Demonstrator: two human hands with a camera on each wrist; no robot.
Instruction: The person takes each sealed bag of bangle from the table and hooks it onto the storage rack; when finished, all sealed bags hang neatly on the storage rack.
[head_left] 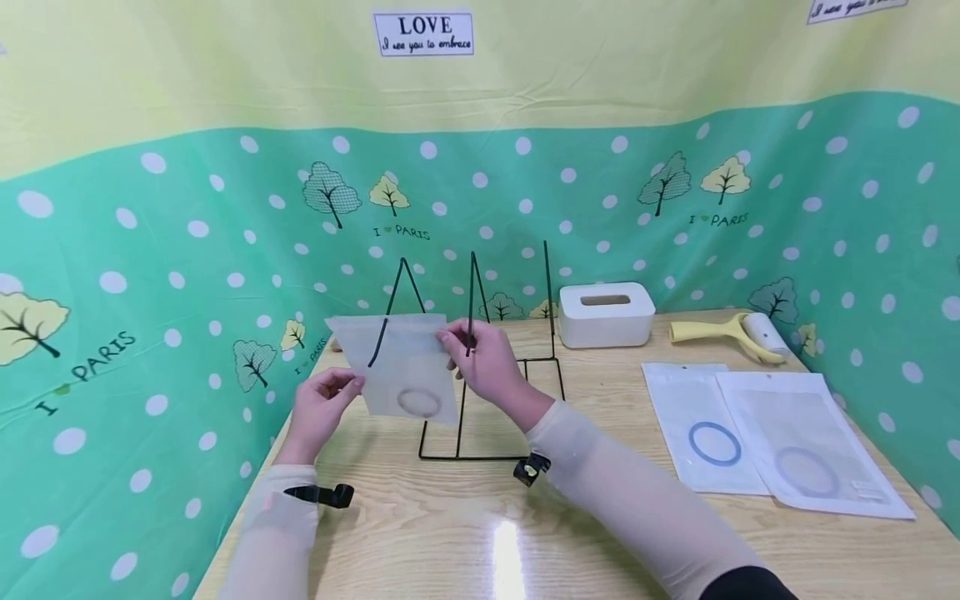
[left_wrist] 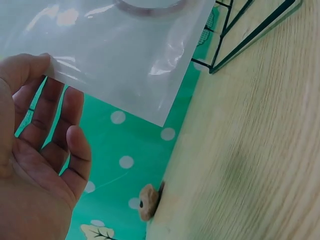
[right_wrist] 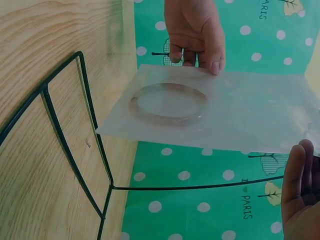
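A translucent flat pouch (head_left: 405,354) with a brownish ring (right_wrist: 170,121) inside is held up between both hands. My left hand (head_left: 318,412) pinches its left edge between thumb and index finger, the other fingers loosely bent in the left wrist view. Higher on the opposite edge, my right hand (head_left: 491,358) grips the pouch near its top corner. A black wire rack (head_left: 460,417) stands on the table, partly hidden by the pouch and right hand. Its left prong crosses in front of the pouch in the head view, and another crosses in front of the right fingers.
A white tissue box (head_left: 607,325) stands behind the rack's right side. Farther right lies a yellow-handled lint roller (head_left: 712,331). Two more pouches, one with a blue ring (head_left: 693,450) and one with a pale ring (head_left: 780,471), lie overlapping. A patterned cloth backs the wooden table (head_left: 405,533).
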